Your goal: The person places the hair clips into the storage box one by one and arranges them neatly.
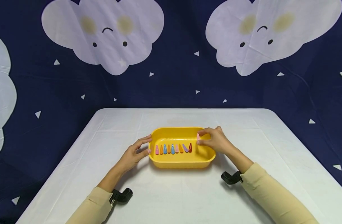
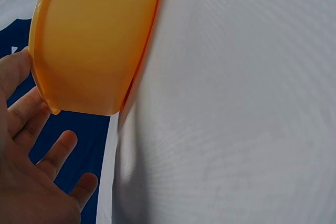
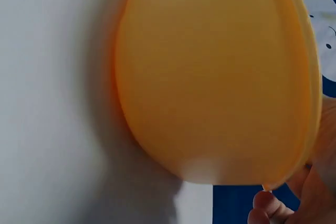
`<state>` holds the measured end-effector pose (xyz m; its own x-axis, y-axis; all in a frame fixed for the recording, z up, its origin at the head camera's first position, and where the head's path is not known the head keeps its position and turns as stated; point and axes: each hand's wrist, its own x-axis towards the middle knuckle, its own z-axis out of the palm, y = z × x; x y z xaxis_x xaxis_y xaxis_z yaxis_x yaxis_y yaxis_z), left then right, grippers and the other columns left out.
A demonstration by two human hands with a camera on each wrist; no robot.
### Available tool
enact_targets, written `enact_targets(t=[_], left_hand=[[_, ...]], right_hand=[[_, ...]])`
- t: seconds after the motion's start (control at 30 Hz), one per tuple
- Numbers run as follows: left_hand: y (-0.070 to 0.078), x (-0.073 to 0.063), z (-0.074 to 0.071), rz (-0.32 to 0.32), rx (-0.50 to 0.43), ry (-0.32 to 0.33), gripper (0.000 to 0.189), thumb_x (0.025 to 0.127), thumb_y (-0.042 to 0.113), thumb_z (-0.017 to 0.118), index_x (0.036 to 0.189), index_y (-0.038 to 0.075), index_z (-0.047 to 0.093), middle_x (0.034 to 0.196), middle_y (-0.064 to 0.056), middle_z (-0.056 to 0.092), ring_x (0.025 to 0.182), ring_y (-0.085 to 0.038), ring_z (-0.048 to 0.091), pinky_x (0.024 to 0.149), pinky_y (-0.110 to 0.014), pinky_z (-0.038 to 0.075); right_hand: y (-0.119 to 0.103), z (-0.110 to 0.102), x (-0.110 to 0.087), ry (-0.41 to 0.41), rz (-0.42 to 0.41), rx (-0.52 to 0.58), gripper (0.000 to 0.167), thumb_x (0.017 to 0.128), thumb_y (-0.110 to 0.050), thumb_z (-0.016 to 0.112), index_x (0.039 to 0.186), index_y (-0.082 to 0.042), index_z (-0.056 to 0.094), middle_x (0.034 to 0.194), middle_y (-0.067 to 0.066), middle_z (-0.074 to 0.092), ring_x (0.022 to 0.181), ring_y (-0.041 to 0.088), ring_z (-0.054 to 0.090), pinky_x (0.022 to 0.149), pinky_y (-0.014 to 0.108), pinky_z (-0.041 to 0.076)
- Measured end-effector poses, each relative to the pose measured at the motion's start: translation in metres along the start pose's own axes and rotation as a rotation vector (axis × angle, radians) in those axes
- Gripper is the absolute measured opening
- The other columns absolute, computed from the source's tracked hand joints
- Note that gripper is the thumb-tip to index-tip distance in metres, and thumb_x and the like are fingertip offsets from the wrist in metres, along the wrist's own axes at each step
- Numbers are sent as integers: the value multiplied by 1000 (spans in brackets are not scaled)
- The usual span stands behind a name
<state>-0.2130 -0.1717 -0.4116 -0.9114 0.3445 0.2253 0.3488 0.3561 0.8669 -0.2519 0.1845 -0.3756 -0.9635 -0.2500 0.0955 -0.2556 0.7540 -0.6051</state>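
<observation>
A yellow oblong basin (image 1: 182, 165) holds a row of several snap hair clips; among them are a pink clip (image 1: 157, 150) at the left end, a purple clip (image 1: 185, 148) lying slanted and a red clip (image 1: 190, 147) at the right end. Over the basin's right part, my right hand (image 1: 215, 140) pinches a light pink hair clip (image 1: 198, 137) between thumb and fingers. My left hand (image 1: 133, 155) touches the left rim with thumb and fingertips, fingers spread, as the left wrist view also shows. In the right wrist view the basin wall (image 3: 210, 77) hides most of the right hand.
The basin stands on a table with a white cloth (image 1: 171, 196). Behind hangs a dark blue curtain (image 1: 182, 87) printed with clouds and small triangles. Each wrist wears a black band, the left band (image 1: 122, 196) and the right band (image 1: 231, 178), below beige sleeves.
</observation>
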Motion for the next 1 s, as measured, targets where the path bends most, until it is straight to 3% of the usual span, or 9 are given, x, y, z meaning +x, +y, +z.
enact_targets(t=[0.37, 0.63, 1.0], left_hand=[[0, 1, 1, -4, -6, -1, 47, 90, 23, 64, 133, 8, 52, 149, -5, 41, 143, -31, 28, 111, -63, 23], [2, 1, 0, 5, 1, -3, 47, 90, 23, 63, 133, 7, 52, 149, -6, 41, 142, -32, 29, 111, -63, 25], [2, -1, 0, -3, -4, -2, 47, 91, 24, 63, 133, 8, 52, 150, -5, 41, 143, -30, 28, 112, -62, 24]], right_hand=[[-4, 13, 0, 20, 39, -38, 43, 75, -36, 78, 110, -13, 69, 109, 5, 71, 97, 29, 39, 74, 30, 30], [-8, 18, 1, -6, 113, -67, 42, 72, -35, 79, 108, -16, 71, 103, 3, 71, 96, 30, 38, 68, 29, 30], [-11, 21, 4, -35, 106, -167, 41, 71, -36, 80, 106, -17, 72, 104, 0, 72, 92, 28, 39, 68, 31, 28]])
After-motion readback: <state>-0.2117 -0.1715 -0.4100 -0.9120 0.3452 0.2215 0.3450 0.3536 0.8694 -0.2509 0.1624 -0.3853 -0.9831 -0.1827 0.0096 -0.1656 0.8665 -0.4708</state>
